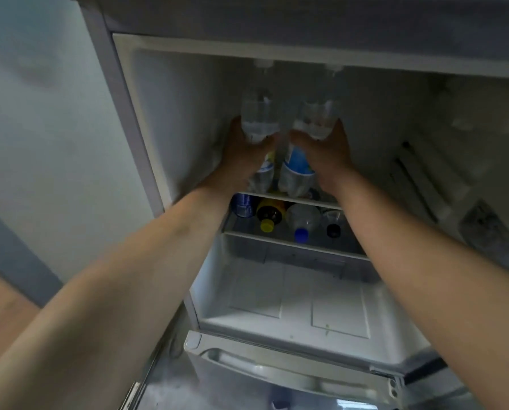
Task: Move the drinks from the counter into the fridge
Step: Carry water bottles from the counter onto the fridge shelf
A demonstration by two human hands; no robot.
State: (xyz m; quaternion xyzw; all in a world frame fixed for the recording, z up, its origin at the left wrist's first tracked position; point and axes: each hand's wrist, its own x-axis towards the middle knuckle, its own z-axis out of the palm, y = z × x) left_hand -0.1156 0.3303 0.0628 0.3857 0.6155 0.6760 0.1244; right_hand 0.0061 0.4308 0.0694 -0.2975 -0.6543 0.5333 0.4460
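Observation:
Both my arms reach into the open fridge [170,119]. My left hand [244,155] grips a clear water bottle [257,113] by its lower part, held upright over the upper shelf [286,199]. Close beside it, my right hand [324,155] grips a second clear water bottle [315,116]. Two more clear bottles with blue labels [296,173] stand on the upper shelf between my wrists. The tops of the held bottles reach the fridge ceiling and look blurred.
On the lower shelf [294,247] lie a blue can [243,205], a bottle with a yellow cap [267,224], one with a blue cap [301,234] and one with a dark cap [333,230]. Below is a white crisper area [294,300]. The fridge door [469,202] stands open at right.

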